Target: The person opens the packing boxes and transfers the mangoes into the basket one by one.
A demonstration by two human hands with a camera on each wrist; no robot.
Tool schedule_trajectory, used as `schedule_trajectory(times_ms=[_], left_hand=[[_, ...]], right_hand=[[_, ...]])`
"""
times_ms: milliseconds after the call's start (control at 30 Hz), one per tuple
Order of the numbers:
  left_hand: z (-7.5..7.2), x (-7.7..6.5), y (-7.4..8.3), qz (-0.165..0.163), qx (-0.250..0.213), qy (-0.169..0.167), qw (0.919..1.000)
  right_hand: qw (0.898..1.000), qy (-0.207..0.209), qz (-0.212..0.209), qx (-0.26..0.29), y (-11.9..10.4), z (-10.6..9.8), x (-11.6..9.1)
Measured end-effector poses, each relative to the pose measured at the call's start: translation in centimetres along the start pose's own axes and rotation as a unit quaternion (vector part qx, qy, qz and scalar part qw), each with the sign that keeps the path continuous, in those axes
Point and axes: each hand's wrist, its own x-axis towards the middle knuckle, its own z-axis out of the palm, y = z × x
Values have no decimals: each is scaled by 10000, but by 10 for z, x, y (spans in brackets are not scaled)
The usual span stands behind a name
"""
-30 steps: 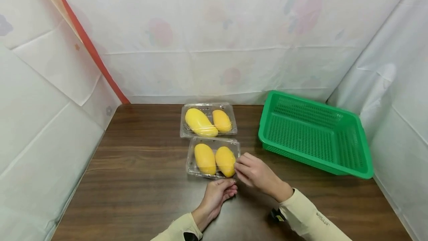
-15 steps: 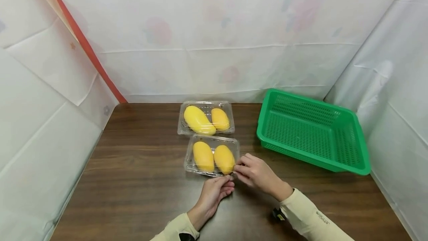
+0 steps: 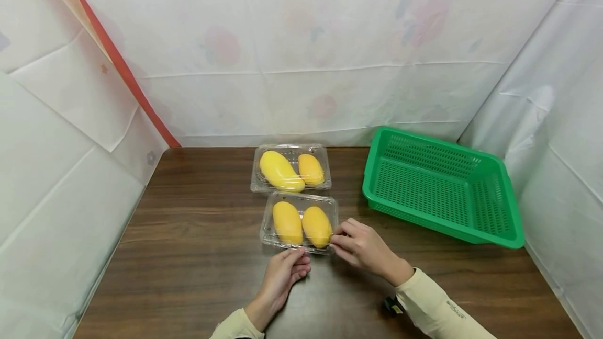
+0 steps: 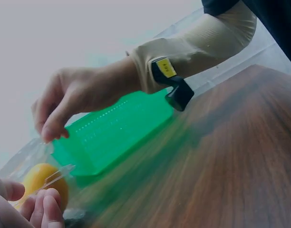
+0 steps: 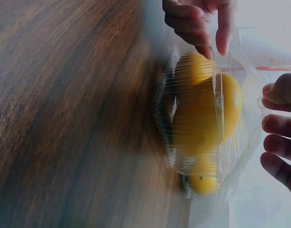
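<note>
A clear plastic clamshell box (image 3: 268, 237) holding two yellow mangoes lies on the wooden table, nearest the person. My left hand (image 3: 284, 274) is at the middle of its front rim; the left wrist view shows the thumb and fingers (image 4: 53, 209) on either side of that edge. At the front right corner, my right hand (image 3: 365, 247) pinches the rim between thumb and fingertips. One mango (image 5: 198, 114) shows through the lid in the right wrist view. Behind this box sits a second clear clamshell box (image 3: 256, 182), also with two mangoes.
To the right stands a green perforated plastic basket (image 3: 424, 192), angled on the brown wooden table (image 3: 188, 266). White sheeting (image 3: 292, 93) walls off the back and both sides. A black device with a yellow label (image 4: 171, 78) is strapped to the right wrist.
My left hand has slid leftward along the front rim, from near the right corner to the middle. The right hand stays at the corner, and both boxes remain about where they were.
</note>
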Motion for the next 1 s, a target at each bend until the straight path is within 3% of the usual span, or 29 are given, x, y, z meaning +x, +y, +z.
schedule_trajectory(times_ms=[467, 767, 1000], left_hand=[[-29, 1, 11, 298, -216, 692, 9969], [-34, 4, 12, 529, -109, 785, 9954], [-35, 4, 12, 530, -165, 826, 9950]], right_hand=[[10000, 24, 47, 79, 0, -2, -1], [9997, -23, 190, 121, 0, -5, -2], [9995, -87, 307, 35, 1, -3, -6]])
